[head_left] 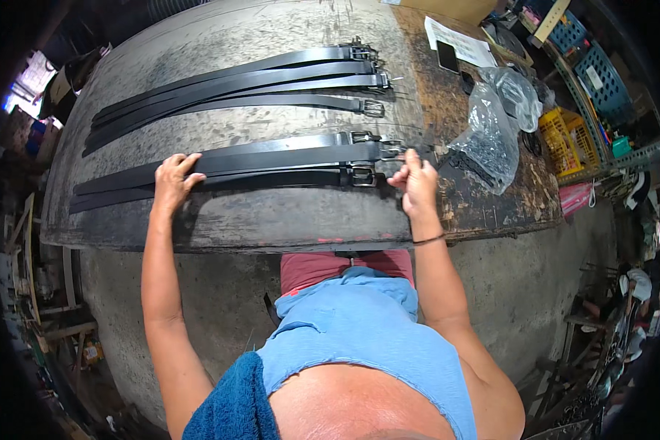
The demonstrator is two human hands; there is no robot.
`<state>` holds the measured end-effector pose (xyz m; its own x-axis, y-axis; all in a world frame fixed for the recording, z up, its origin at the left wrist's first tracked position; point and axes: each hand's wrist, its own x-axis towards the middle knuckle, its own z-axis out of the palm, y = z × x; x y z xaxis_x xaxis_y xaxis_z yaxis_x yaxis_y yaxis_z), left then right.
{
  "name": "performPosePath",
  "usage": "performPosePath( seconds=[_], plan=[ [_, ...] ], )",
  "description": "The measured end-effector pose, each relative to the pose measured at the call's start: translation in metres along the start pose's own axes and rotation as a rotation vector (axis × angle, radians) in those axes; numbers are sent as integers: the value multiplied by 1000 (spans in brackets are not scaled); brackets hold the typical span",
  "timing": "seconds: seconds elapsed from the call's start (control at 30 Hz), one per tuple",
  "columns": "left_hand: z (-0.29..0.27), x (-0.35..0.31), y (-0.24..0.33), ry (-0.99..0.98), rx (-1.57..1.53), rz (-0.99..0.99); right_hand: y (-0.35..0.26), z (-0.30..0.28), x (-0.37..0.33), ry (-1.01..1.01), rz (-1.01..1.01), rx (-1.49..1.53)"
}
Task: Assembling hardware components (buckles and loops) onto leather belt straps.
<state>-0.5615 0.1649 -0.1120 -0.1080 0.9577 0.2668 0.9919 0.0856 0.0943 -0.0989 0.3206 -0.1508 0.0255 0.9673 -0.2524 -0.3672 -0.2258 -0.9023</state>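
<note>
Several black belts with metal buckles lie in two groups across the worktable. My left hand (174, 180) grips the strap of the top belt (271, 159) in the near group, with thumb and fingers over its edges. At that belt's buckle end, my right hand (418, 183) is closed, its fingertips at the buckle (390, 150). What exactly they pinch is partly hidden. Beneath and beside this strap lie other belts, one with its buckle (363, 176) on the near side. Farther back, the second group of belts (235, 84) fans out, buckles to the right.
The worn worktable (271, 220) has a stained, peeling right side. On it are crumpled clear plastic bags (488, 136), a phone (447, 56) and a paper sheet (462, 40). Beyond its right edge stand a yellow crate (565, 143) and a blue basket (601, 84) on shelving.
</note>
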Motion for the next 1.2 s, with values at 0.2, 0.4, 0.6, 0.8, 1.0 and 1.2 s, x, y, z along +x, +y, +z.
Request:
performPosePath(
  seconds=[0.2,0.4,0.6,0.8,1.0,1.2],
  plan=[
    [9,-13,-21,-81,-52,-146,12,10,-9,-115,171,-146],
    [36,-26,-45,-129,-214,-236,5,-29,-13,-124,90,-336],
    [24,-11,-32,-262,-224,-366,-16,-81,-17,77,-133,-229],
    [33,25,22,-88,-249,-224,-9,-97,-23,141,-209,-207],
    [88,138,154,-70,-481,186,9,-115,-22,109,-303,-344],
    [129,190,214,-47,-402,208,10,-105,-20,51,-422,-405]
  ],
)
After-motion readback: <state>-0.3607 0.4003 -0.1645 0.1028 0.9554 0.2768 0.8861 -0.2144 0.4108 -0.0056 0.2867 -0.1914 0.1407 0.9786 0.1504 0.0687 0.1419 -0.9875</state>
